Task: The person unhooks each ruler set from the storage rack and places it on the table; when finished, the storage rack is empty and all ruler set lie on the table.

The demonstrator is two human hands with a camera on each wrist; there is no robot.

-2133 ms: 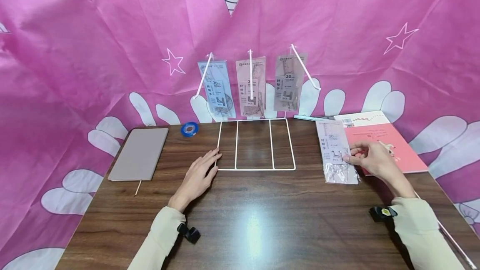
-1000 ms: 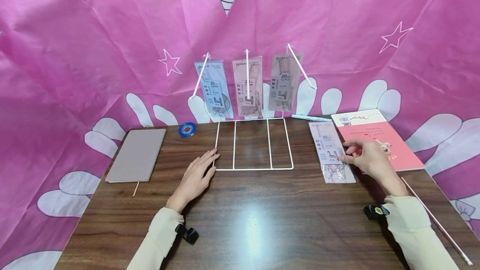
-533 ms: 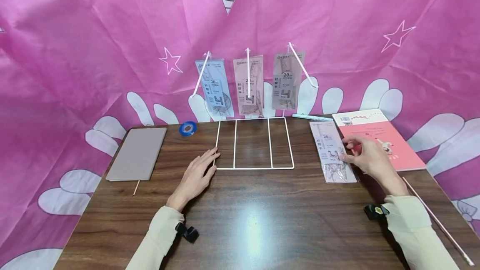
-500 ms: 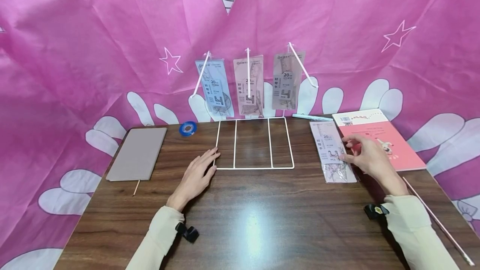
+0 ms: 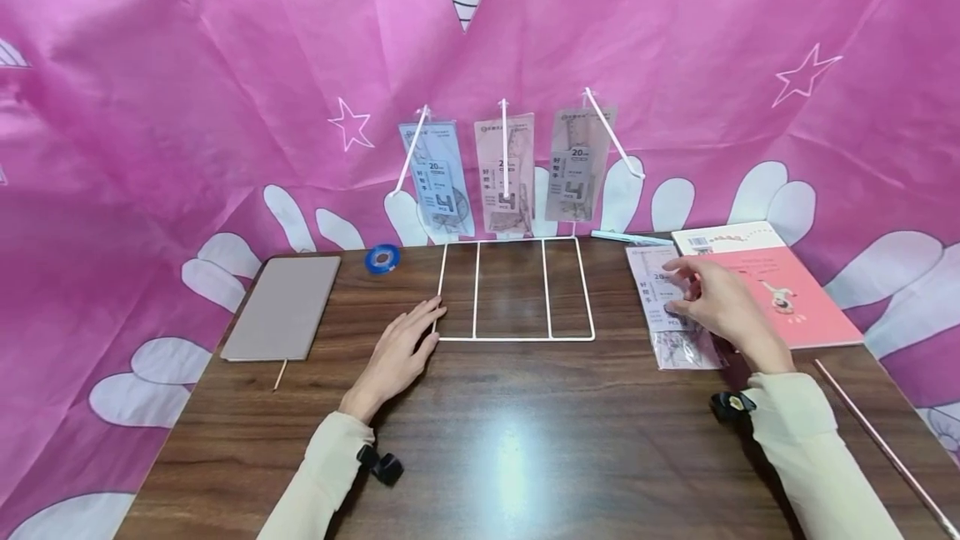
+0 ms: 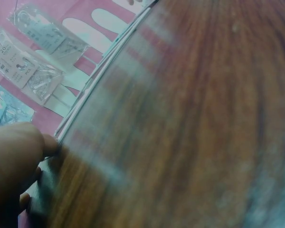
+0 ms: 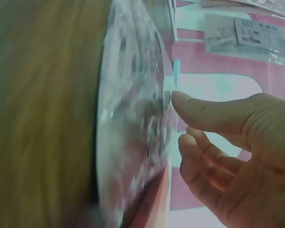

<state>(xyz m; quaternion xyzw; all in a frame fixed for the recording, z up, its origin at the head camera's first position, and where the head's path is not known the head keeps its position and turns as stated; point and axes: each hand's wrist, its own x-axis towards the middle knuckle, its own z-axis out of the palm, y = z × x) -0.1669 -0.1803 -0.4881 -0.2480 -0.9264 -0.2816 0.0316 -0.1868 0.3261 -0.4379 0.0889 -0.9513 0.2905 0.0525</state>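
Note:
My left hand (image 5: pixel 397 357) rests with its fingers on the left side of a white wire frame (image 5: pixel 517 339), which lies on the table at the foot of the backdrop. Over a pale purple ruler-set pack (image 5: pixel 686 350) in clear plastic hovers my right hand (image 5: pixel 727 307), its thumb and fingers bent and spread apart. In the right wrist view the thumb tip comes close to the pack's upper face, and nothing is between thumb and fingers. Three similar packs, blue (image 5: pixel 435 177), pink (image 5: pixel 517 186) and grey (image 5: pixel 566 190), hang from white hooks on the pink backdrop.
A red and white book (image 5: pixel 795 298) lies right of the pack, with a thin light-blue strip (image 5: pixel 630 237) behind it. A pinkish rod (image 5: pixel 877 437) lies at the right. Left are a grey notebook (image 5: pixel 283 307), a blue tape roll (image 5: pixel 382 258) and a small stick (image 5: pixel 281 375).
My right hand has left the right edge of the purple pack and shifted left over its upper face. The left hand stays on the wire frame.

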